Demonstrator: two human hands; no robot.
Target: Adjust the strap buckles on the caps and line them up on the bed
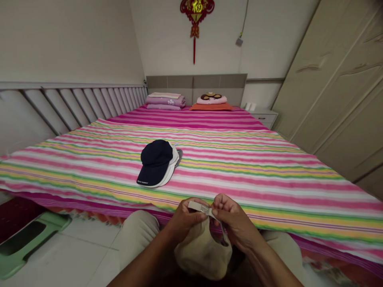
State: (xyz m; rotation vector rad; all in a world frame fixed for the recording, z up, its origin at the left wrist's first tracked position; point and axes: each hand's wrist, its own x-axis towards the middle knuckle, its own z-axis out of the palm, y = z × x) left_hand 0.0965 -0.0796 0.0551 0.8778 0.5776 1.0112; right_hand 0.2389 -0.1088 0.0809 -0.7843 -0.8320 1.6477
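Observation:
Low in the head view, between my knees, hangs a beige baseball cap [203, 253], its back opening turned up toward me. My left hand [189, 217] pinches one end of its adjustment strap [195, 205], close to a metal buckle [205, 209]. On the other side of the buckle, my right hand [228, 215] grips the strap between thumb and fingers. The cap's brim is hidden below. Farther off on the bed lies a navy cap [157, 157], stacked over a white cap [173, 161] and a grey one [180, 156].
A striped sheet [254, 175] covers the bed before me. Folded purple bedding [166, 103] and an orange-and-pink pile [212, 104] sit by the headboard [194, 85]. A green plastic stool [32, 235] stands at lower left. Behind, right, is a white nightstand [265, 116].

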